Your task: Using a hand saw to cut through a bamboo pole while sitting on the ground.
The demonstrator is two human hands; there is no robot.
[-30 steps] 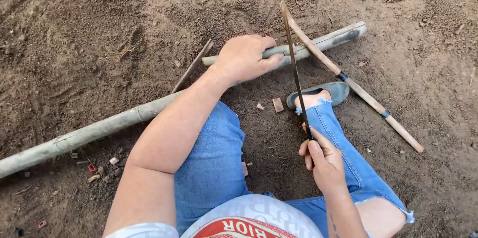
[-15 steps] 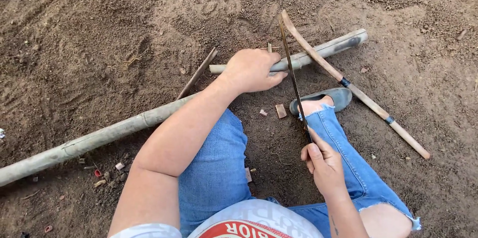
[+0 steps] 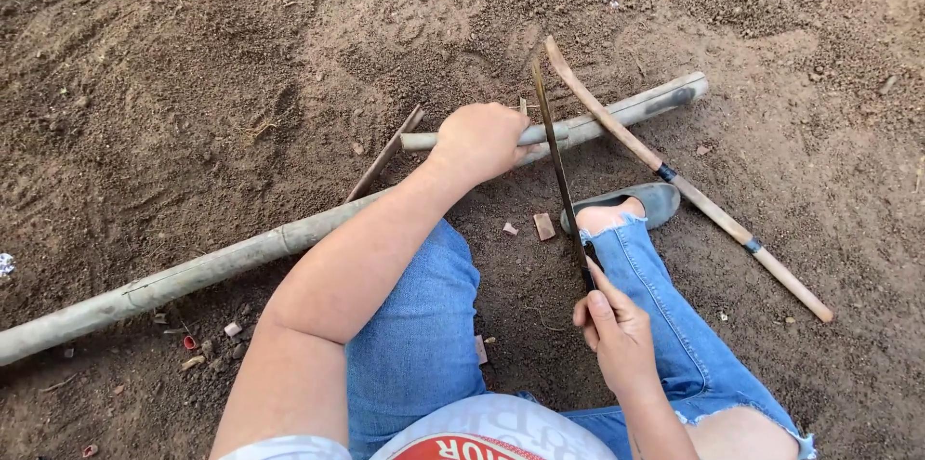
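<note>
A long pale bamboo pole (image 3: 222,262) lies across the bare soil from the lower left to the upper right. My left hand (image 3: 480,140) grips it near its right part. My right hand (image 3: 617,330) holds the handle of a long dark blade (image 3: 554,157), whose thin edge rests across the pole just right of my left hand. I sit on the ground in blue jeans, one foot in a grey slipper (image 3: 660,202) below the pole.
A curved wooden stick with dark tape bands (image 3: 694,195) lies diagonally over the pole's right end. A thin split strip (image 3: 385,154) leans off the pole to the left. Small wood chips (image 3: 544,226) and scraps dot the dirt.
The blade's tip has slid a little forward across the pole. My left hand keeps its hold on the pole. The view has shifted slightly.
</note>
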